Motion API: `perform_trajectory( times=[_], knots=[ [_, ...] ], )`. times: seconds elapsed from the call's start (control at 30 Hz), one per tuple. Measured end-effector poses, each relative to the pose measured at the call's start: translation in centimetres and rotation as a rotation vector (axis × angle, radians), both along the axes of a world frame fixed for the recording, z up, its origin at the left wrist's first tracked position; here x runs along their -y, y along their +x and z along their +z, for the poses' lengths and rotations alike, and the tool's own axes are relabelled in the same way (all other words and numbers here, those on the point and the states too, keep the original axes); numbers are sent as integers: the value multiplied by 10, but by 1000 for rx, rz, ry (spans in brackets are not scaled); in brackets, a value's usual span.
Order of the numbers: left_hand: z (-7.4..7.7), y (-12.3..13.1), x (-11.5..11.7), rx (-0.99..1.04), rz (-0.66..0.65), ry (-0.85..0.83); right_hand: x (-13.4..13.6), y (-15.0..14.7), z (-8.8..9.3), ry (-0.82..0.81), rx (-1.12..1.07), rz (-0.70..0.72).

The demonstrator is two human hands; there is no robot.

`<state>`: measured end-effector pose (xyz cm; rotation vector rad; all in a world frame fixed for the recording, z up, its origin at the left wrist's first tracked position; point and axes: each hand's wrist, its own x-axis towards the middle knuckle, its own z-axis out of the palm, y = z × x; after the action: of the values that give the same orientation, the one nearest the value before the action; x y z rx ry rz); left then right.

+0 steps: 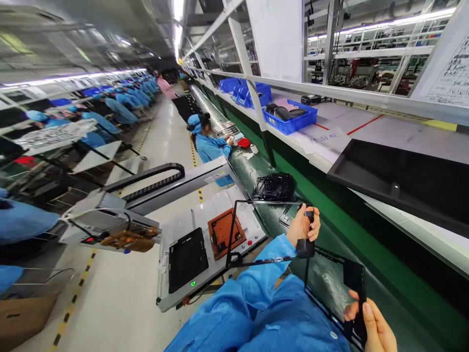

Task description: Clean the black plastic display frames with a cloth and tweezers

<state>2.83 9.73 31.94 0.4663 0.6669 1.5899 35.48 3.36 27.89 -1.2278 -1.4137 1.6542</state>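
Note:
My left hand (pixel 305 226) is closed around one short side of a thin black plastic frame (pixel 232 233), which extends leftward over the machine's edge. Lower right, my right hand (pixel 379 325) pinches the side of a second black plastic frame (pixel 353 275), thumb on top and fingertips showing through its opening. The two frames come close together between my hands; whether they touch I cannot tell. On the bench beyond my left hand lies a pile of black frames (pixel 274 187), with another frame part (pixel 287 215) nearer to me.
To my left stands a gantry machine (pixel 216 200) carrying a black plate (pixel 188 260) and an orange fixture (pixel 224 233). A large black tray (pixel 406 181) and a blue bin (pixel 289 117) sit on the right shelf. A co-worker in blue (pixel 205 142) sits farther along the green bench (pixel 249 168).

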Motion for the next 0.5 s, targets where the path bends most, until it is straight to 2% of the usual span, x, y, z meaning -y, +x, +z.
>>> perform_trajectory(
  times=[0.13,0.23,0.3,0.37,0.43,0.5],
  knots=[
    [1,17,1,-53,0,-28,8,11,1,-148,-280,65],
    [-2,22,0,-88,-3,-88,16,14,5,-91,-297,105],
    [-4,22,0,-95,-22,-141,20,10,10,33,-165,50],
    [-6,20,3,-89,-98,-208,22,2,19,217,1,19],
    [-10,18,9,-77,-245,-287,21,-8,33,461,100,103],
    [-18,17,15,-70,-410,-367,18,-19,49,731,168,247]
  ],
)
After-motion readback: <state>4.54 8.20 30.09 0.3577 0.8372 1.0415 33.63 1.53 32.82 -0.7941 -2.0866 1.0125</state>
